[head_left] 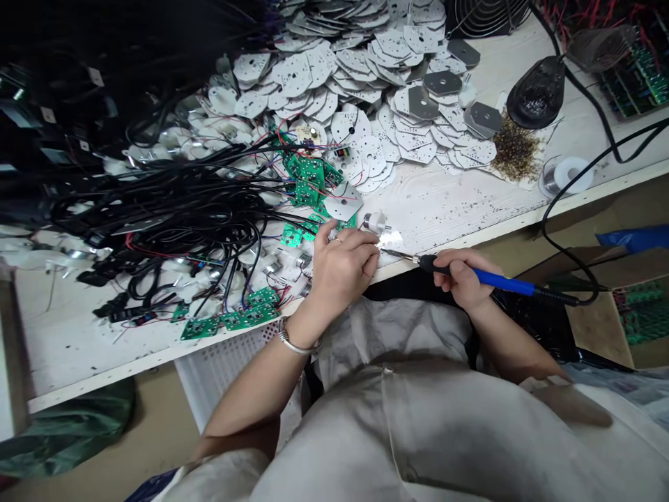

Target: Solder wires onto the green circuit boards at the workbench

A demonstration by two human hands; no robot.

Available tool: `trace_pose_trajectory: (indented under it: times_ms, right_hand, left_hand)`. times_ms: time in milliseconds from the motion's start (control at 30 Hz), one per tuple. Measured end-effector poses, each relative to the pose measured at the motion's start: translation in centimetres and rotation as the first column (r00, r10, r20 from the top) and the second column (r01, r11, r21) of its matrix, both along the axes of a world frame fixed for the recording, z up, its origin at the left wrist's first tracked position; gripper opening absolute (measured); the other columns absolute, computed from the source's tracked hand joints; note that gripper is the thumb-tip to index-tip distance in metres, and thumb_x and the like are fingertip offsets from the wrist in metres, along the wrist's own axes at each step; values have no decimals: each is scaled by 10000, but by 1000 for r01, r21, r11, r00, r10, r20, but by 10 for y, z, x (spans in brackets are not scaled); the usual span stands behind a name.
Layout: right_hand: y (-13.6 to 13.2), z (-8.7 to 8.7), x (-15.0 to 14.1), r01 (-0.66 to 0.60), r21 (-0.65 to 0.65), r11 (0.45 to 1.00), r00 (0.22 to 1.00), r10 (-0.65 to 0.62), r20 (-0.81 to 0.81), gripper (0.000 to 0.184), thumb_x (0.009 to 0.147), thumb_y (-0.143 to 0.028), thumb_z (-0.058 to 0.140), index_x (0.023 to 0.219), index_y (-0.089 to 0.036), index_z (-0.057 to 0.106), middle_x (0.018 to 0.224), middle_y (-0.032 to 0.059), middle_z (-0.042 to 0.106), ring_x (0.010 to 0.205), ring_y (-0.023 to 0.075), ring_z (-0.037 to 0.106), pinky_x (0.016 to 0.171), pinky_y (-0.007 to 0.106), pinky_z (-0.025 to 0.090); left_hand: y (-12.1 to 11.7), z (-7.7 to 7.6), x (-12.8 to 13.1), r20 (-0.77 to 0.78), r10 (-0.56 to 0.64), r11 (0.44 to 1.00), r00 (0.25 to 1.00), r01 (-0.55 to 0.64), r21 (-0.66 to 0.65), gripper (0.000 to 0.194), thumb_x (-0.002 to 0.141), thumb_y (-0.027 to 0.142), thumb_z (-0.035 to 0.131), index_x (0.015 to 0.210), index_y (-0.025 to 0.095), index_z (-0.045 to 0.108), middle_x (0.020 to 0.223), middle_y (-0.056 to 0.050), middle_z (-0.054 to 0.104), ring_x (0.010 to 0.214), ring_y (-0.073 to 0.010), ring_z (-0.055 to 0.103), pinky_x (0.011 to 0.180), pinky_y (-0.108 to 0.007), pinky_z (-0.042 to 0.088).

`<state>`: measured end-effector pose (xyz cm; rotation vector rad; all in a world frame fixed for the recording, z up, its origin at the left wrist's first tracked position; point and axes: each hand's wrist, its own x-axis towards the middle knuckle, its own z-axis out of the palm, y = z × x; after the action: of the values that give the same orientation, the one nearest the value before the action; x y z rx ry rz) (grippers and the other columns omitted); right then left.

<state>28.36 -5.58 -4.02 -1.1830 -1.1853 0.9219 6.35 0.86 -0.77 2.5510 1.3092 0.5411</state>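
Observation:
My right hand (pixel 466 280) is closed around the handle of a soldering iron (pixel 506 282), blue and black with a cord at its back end. The iron's metal tip points left, close to the fingertips of my left hand (pixel 345 263). My left hand is bent at the table edge, its fingers drawn together over something they hide. Just beyond those fingers is a small motor with a white plastic part (pixel 375 223). Green circuit boards (pixel 308 178) with black cables lie past my left hand, and a light hexagonal plate (pixel 343 202) rests against them.
Black cables (pixel 172 202) are heaped on the left. White round plates (pixel 360 63) are piled at the back. To the right are a black iron holder (pixel 536 90), brown debris (pixel 515 150) and a solder spool (pixel 572 174). The iron's cord (pixel 546 216) hangs over the table edge.

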Motion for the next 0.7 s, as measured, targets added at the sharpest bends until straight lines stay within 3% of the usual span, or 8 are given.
trace_pose_trajectory:
  times_ms: [167,333,700]
  right_hand:
    - [4,1,1,-54,56,997,997,51,54,232,917,-363,550,845,-232,728,496,-42,606,359,92,513,368,210,433]
    - [4,2,3,-89,29,996,992,85,95,249,917,-375,538,853,-224,725,504,-38,609,380,98,528,405,226,473]
    - [4,6,3,-80,41,996,994,77,77,219,911,-351,557,851,-229,728,497,-49,609,357,86,516,391,212,461]
  left_hand:
    - [0,1,1,-9,3,1000,1000,-3,9,193,896,191,563,762,231,696,997,26,757,929,-188,684,1052,-479,335]
    - [0,2,3,-9,9,1000,1000,-9,-12,207,900,193,550,770,235,706,998,25,756,923,-188,679,1052,-485,342]
    - [1,6,6,-38,13,1000,999,-14,-8,201,880,181,549,753,220,700,991,17,756,917,-194,683,1046,-471,369]
